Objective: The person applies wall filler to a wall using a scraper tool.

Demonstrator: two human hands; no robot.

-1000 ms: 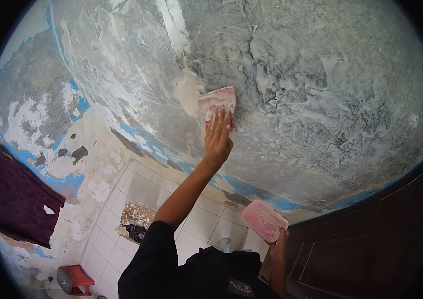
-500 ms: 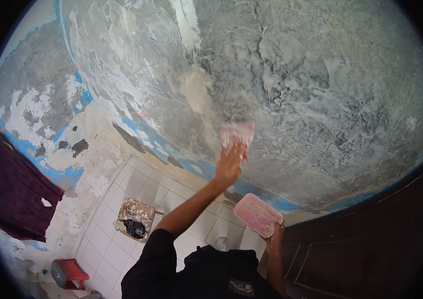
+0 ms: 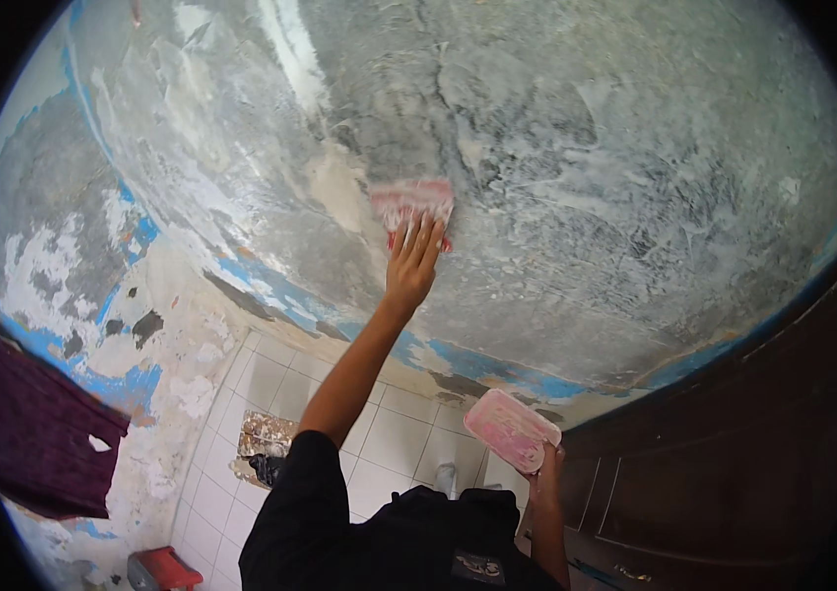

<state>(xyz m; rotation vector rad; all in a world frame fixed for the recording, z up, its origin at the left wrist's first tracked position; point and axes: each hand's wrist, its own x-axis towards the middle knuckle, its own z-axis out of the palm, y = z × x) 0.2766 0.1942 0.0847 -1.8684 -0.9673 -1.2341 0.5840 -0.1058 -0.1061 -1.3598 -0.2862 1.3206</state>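
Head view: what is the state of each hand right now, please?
Left hand: holding a pink putty spreader against the wall.
Right hand: holding a pink rectangular tray.

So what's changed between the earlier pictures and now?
The left hand moved the pink scraper down the gray wall, then back up to about its first height, near the beige patch. Nothing was newly picked up or let go. The right hand still holds the pink tray low.
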